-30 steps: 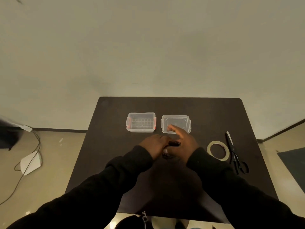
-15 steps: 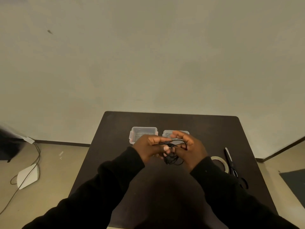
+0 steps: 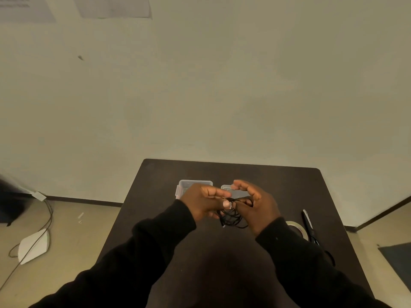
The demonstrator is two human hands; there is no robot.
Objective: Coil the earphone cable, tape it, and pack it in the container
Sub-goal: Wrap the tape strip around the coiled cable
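Sleeves: two black sleeves (image 3: 155, 252) reached in from the bottom edge, over the near part of the table.
Table: a dark tabletop (image 3: 142, 207) stood against a pale wall (image 3: 200, 85), with beige floor on either side.
Left hand: the left hand (image 3: 203, 202) was raised above the table, thumb and fingers pinched on the cable where a strand crossed between the two hands.
Right hand: the right hand (image 3: 259, 206) was curled around the other side of the cable, its fingers bent over the strands and the index finger arched above.
Earphone cable: the black earphone cable (image 3: 233, 216) hung in loose loops between and just below the two hands, off the tabletop; its plug and earbuds were too small to make out.
Tape: a pale tape roll (image 3: 297, 225) lay flat on the table just beside the right sleeve, partly hidden by it.
Scissors: dark-handled scissors (image 3: 309, 225) lay just right of the tape, blades pointing away.
Container: a clear plastic container (image 3: 189, 184) sat open on the table beyond the hands, its near side hidden by the left hand.
Lid: the clear lid (image 3: 225, 187) lay just right of the container, mostly behind the fingers.
Floor at left: a white object (image 3: 33, 245) and a thin wire lay on the floor.
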